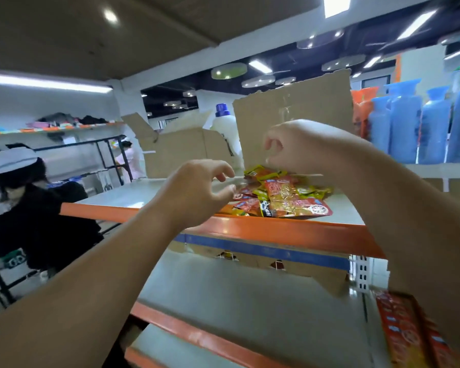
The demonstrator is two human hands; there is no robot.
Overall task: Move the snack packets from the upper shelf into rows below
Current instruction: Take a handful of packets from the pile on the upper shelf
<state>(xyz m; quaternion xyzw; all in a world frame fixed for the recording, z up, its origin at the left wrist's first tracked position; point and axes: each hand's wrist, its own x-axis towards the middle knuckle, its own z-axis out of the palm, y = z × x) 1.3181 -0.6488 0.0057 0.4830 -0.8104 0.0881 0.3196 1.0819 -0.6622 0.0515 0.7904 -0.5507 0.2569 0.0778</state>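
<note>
A loose heap of red, orange and yellow snack packets (282, 197) lies on the upper shelf (250, 227), near its orange front edge. My left hand (197, 187) hovers just left of the heap, fingers curled and apart, holding nothing. Above the back of the heap my right hand (298, 147) hangs with curled fingers, also holding nothing I can see. The shelf below (223, 290) shows a pale bare surface. A row of red packets (409, 330) stands at its right end, partly behind my right forearm.
Torn cardboard boxes (292, 123) stand behind the packets, with a white bottle (223, 123) between them. Blue bottles (420, 128) fill the right of the upper shelf. Torn cardboard (316, 274) lines the back of the lower shelf. A person in black (29, 208) sits at the left.
</note>
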